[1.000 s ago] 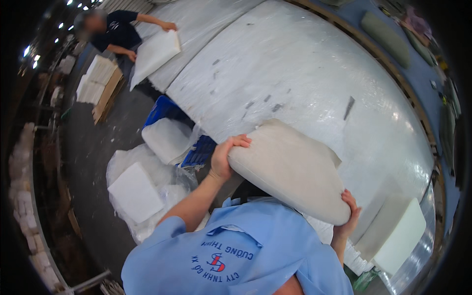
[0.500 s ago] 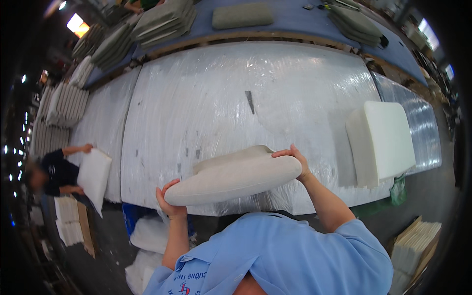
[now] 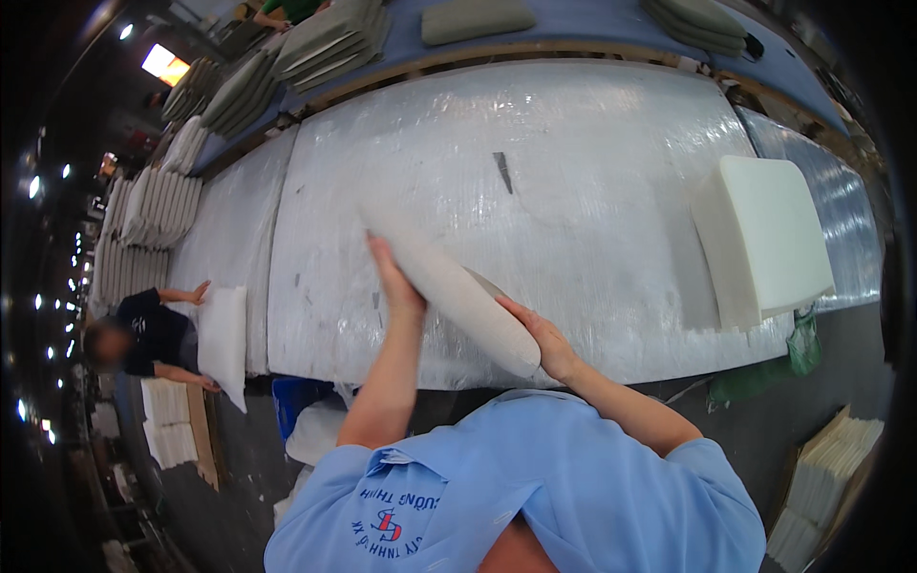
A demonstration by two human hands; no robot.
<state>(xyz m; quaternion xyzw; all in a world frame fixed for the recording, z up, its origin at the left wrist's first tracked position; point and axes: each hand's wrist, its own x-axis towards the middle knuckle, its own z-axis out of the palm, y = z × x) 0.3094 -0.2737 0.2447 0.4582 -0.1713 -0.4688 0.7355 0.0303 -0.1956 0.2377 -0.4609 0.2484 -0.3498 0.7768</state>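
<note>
A pale grey, fabric-covered cushion (image 3: 463, 296) is held up over the wrapped table, its rounded long side turned toward me. It slants from far left to near right, and its far end is slightly blurred. My left hand (image 3: 394, 277) grips the left side near the far end, fingers partly hidden by the cushion. My right hand (image 3: 540, 334) is closed on the right side near the close end, with the thumb side along the edge. Beneath it lies the work table (image 3: 611, 210), covered in shiny clear plastic film.
White foam blocks (image 3: 774, 229) stand on the table's right end. At left, a co-worker (image 3: 158, 329) handles a white cushion (image 3: 223, 334). Cushion stacks (image 3: 158, 205) rise beyond. A blue table (image 3: 573, 24) with grey-green cushions borders the far side. A green bag (image 3: 804, 344) hangs at right.
The cushion has turned from nearly crosswise to a steep slant: my left hand moved away from me, my right hand nearer. The co-worker's white cushion has swung more upright.
</note>
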